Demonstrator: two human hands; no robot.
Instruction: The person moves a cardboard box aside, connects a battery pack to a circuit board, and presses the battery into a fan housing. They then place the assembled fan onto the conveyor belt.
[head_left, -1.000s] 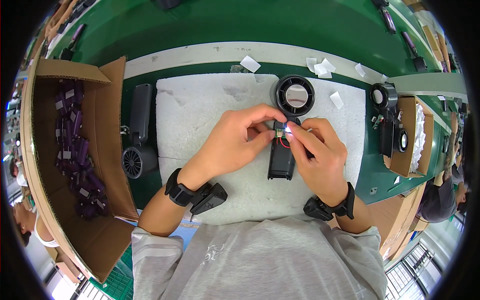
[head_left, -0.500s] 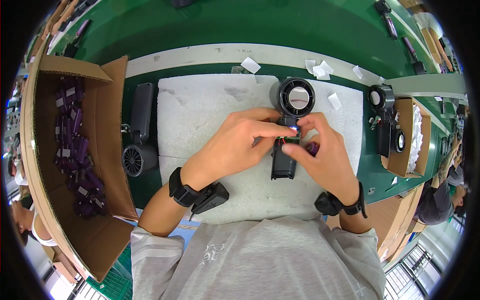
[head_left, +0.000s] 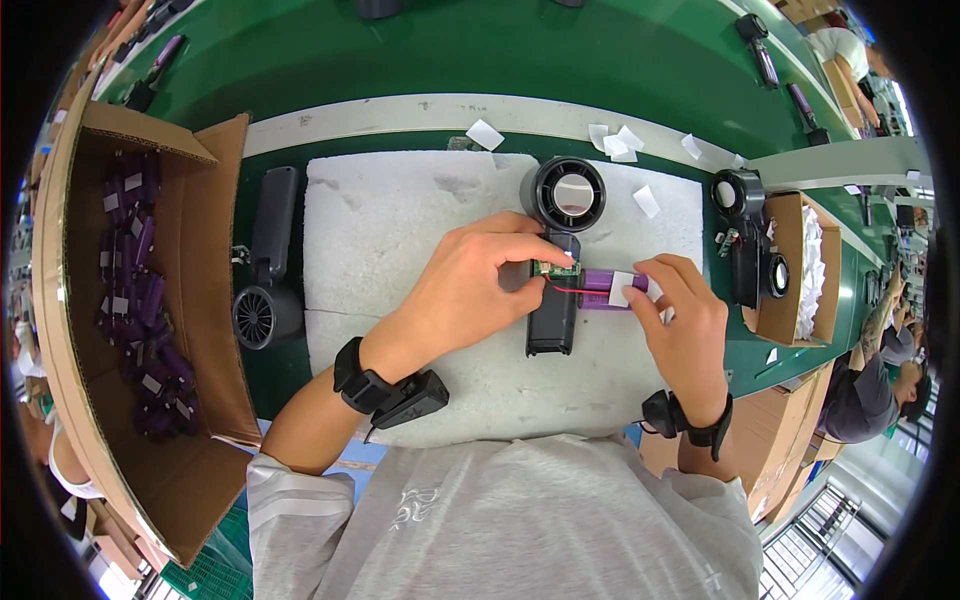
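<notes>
A black handheld fan (head_left: pixel 551 322) lies on a white foam pad (head_left: pixel 370 240), its round head (head_left: pixel 541 190) toward the far side and its handle open. My left hand (head_left: pixel 465 280) grips the handle from the left, index finger on a small green circuit board (head_left: pixel 556 269) and thumb by the handle's side. To the right, my right hand (head_left: pixel 690 320) pinches the end of a purple battery pack (head_left: pixel 598 290) bearing a white label. The pack lies crosswise beside the handle. A red wire runs from it toward the board.
At left, a cardboard box (head_left: pixel 190 470) holds several purple battery packs (head_left: pixel 140 290). Beside it lies another dark fan (head_left: pixel 268 250). On the right are black fan parts (head_left: pixel 745 240) and a small carton (head_left: pixel 790 300) with white contents. White paper pieces (head_left: pixel 485 135) lie around the pad's far edge.
My right hand has moved right, away from the board, and the battery pack, mostly hidden before, now shows lengthwise beside the handle. My left hand stays on the fan. The whole view has shifted slightly.
</notes>
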